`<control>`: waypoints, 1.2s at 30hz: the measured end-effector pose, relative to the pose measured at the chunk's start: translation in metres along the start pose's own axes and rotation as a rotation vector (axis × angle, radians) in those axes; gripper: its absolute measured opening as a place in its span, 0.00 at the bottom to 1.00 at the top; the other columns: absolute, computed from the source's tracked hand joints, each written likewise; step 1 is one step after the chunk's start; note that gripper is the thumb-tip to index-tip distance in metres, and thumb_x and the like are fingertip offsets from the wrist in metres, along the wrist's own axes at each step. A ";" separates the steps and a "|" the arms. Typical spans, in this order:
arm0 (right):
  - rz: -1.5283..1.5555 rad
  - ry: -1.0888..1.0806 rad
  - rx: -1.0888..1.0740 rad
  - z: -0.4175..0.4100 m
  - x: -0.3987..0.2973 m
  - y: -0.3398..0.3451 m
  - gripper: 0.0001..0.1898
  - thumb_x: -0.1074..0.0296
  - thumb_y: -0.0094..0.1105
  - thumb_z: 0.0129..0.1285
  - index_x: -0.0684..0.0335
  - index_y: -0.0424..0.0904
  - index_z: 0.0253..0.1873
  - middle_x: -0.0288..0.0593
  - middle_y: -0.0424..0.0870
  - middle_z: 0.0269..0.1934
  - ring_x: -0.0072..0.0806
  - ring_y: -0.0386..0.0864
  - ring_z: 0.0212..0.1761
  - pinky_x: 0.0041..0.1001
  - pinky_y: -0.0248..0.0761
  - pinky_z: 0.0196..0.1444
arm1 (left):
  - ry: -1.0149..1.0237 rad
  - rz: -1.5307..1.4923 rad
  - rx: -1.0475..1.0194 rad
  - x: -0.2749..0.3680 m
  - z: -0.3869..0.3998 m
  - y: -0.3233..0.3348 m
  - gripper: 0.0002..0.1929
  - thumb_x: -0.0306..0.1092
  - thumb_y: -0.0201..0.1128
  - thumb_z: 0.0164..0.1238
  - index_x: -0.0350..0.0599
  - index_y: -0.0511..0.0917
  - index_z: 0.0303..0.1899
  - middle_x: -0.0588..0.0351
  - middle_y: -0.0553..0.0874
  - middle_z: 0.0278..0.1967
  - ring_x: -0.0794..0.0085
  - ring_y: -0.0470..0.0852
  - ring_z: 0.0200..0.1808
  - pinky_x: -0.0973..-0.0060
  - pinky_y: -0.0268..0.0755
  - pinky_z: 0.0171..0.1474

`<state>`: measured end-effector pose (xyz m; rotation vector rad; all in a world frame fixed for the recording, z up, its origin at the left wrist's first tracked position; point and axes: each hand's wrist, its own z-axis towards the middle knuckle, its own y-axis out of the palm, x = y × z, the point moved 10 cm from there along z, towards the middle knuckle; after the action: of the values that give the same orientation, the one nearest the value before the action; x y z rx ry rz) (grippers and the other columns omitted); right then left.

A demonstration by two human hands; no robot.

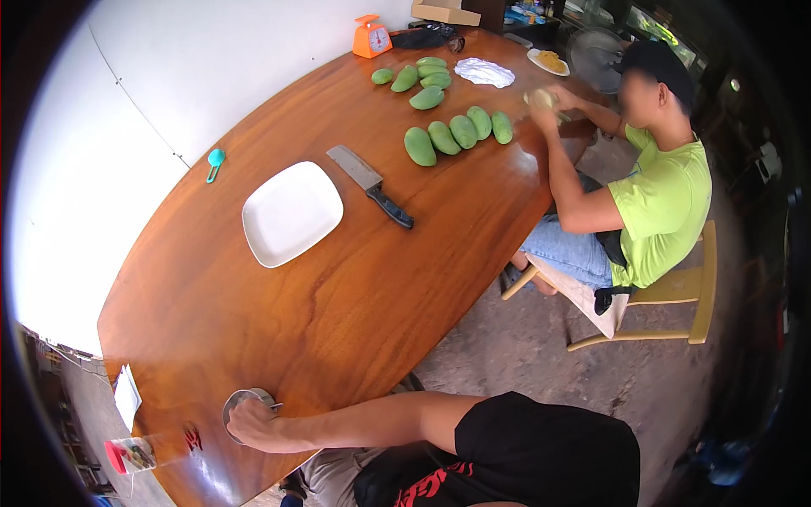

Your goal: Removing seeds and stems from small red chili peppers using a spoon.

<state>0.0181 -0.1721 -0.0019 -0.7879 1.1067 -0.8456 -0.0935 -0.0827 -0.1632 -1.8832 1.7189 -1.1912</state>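
My right hand (pixel 252 423) reaches over a small round metal container (pixel 233 405) near the table's front edge. Its fingers dip inside and are hidden, so what they grasp cannot be made out. A thin handle-like piece (pixel 277 405) sticks out beside the wrist. Left of the container lie several red chillies (pixel 192 437). A clear jar (pixel 140 454) with a red lid rests near the table's corner. My left hand is out of view.
A square white plate (pixel 293 214) and a cleaver (pixel 370 184) lie mid-table. Several green mangoes (pixel 464 131) sit beyond, near an orange kitchen scale (pixel 372 39). A seated person in a lime shirt (pixel 665 203) handles a pale object (pixel 542 99). A teal measuring spoon (pixel 216 161) lies wallside.
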 end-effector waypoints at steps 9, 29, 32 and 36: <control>0.032 0.059 0.002 0.000 0.003 -0.012 0.08 0.61 0.71 0.56 0.56 0.94 0.30 0.46 0.90 0.31 0.43 0.87 0.41 0.49 0.78 0.39 | 0.096 0.073 -0.071 0.060 0.022 0.010 0.15 0.33 0.78 0.66 0.38 0.91 0.51 0.53 0.95 0.38 0.68 0.93 0.39 0.68 0.85 0.45; -0.068 -0.113 -0.011 -0.009 -0.004 -0.036 0.25 0.48 0.55 0.70 0.70 0.85 0.39 0.58 0.86 0.38 0.48 0.89 0.38 0.52 0.87 0.39 | 0.065 0.142 -0.170 0.098 0.030 0.005 0.17 0.30 0.78 0.68 0.37 0.89 0.56 0.55 0.95 0.41 0.69 0.93 0.41 0.68 0.85 0.45; -0.152 -0.181 -0.077 -0.007 -0.010 -0.019 0.24 0.48 0.56 0.71 0.69 0.87 0.38 0.56 0.86 0.35 0.49 0.88 0.35 0.54 0.87 0.36 | 0.043 0.133 -0.179 0.093 0.026 0.000 0.17 0.30 0.78 0.68 0.37 0.89 0.56 0.55 0.95 0.41 0.69 0.93 0.41 0.68 0.85 0.45; -0.164 -0.128 0.092 0.005 -0.012 0.004 0.13 0.59 0.67 0.64 0.59 0.96 0.33 0.48 0.91 0.26 0.43 0.91 0.29 0.48 0.81 0.29 | -0.027 0.086 -0.194 0.060 0.016 -0.009 0.18 0.30 0.78 0.68 0.37 0.89 0.57 0.56 0.94 0.42 0.69 0.93 0.41 0.68 0.85 0.45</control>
<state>0.0214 -0.1592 0.0005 -0.8520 0.8929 -0.9625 -0.0796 -0.1413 -0.1447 -1.9008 1.9406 -0.9942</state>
